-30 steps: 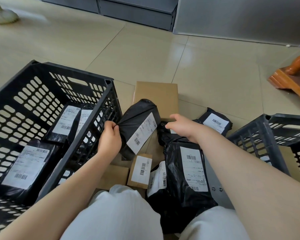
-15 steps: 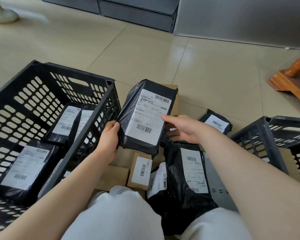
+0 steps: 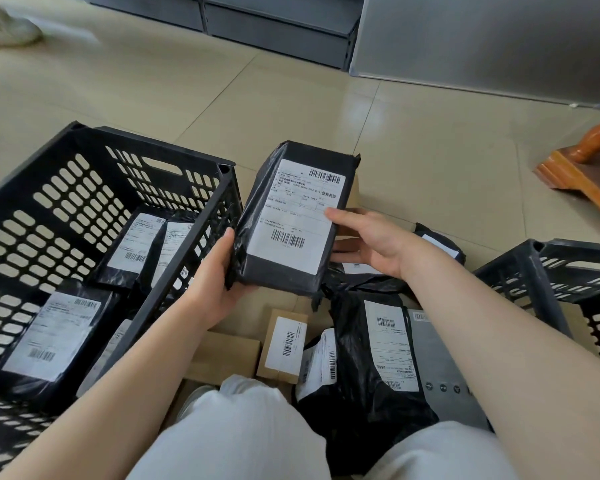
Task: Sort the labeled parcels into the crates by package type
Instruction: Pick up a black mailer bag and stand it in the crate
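Left hand (image 3: pixel 219 282) grip on black parcel (image 3: pixel 291 220) above beige tiled floor (image 3: pixel 291 109)

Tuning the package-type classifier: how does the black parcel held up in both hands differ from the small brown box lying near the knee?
Wrap: the held black parcel is in wrinkled black plastic film; the small brown box is bare cardboard.
Size: the parcel looks clearly bigger than the box.
Pose: the parcel is lifted and tilted between the left hand and right hand; the box lies on the floor pile.
Both carry a white barcode label facing up.
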{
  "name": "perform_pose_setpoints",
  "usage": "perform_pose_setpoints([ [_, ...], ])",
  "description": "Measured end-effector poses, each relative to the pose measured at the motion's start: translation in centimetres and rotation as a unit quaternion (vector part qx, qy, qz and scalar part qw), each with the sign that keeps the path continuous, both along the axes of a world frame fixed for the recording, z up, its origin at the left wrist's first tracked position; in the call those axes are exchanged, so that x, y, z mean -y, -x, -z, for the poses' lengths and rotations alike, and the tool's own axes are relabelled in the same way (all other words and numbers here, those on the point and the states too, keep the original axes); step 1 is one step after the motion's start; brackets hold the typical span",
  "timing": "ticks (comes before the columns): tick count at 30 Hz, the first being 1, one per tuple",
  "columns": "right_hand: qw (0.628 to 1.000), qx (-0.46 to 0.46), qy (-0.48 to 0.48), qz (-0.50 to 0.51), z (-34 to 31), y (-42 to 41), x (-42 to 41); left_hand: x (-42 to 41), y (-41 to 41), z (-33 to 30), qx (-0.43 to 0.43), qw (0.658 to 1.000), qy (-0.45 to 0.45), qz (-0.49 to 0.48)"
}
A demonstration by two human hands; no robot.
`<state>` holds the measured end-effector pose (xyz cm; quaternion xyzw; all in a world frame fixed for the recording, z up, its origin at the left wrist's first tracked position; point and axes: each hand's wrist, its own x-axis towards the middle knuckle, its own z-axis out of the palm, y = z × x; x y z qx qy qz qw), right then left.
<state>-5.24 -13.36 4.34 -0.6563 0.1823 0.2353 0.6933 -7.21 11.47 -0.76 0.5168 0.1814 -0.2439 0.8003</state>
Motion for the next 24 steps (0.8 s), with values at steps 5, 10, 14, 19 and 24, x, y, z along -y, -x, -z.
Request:
perform_pose_setpoints([
  [5, 1.0, 0.021, 0.005, 0.018, -1.4, -0.8, -1.7, -1.2, 0.2, -2.0, 0.075, 0.997, 0.006, 0.02],
  [10, 0.999, 0.027, 0.025, 0.032, -2.2, -1.6, -4.5, -3.2, -0.4, -3.7, 0.109, 0.993, -0.035, 0.0],
  [14, 0.998, 0.051, 0.031, 0.022, -3.2, -2.4, -6.7, -4.9, -1.0, -4.4, 0.134, 0.99, -0.048, -0.019],
  [19, 0.998, 0.057, 0.01, 0.008, -3.9, -3.1, -9.8, -8.0, -1.7, -4.9, 0.132, 0.988, -0.042, -0.072],
  [24, 0.995, 0.084, 0.05, -0.034, -3.0, -3.8, -13.6, -12.1, -2.6, -4.7, 0.107, 0.985, -0.043, -0.125],
])
